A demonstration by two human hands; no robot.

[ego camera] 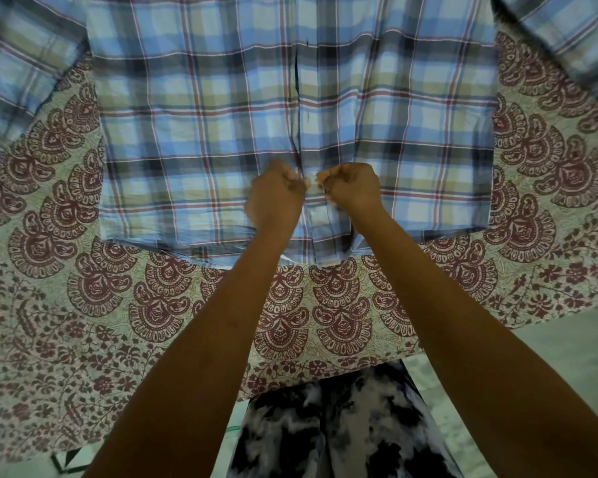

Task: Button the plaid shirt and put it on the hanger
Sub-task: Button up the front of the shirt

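Plaid shirt [194, 125] lies flat, front up, on a printed bedsheet [83, 305], hem end nearest the person.

Left hand [277, 198] and right hand [353, 191] meet at the front placket [298, 98], knuckles almost touching. Fingers of both are curled tight, each pinching a placket edge. The button itself is blurred and can't be made out.

Beyond the fingertips, the placket runs closed in a straight seam, so I judge it likely buttoned. Below the fingers, toward the hem, the edges gape slightly, so this part is probably unfastened.

Judgement: buttoning is near its low end. No hanger in view, so hanging is not yet done.
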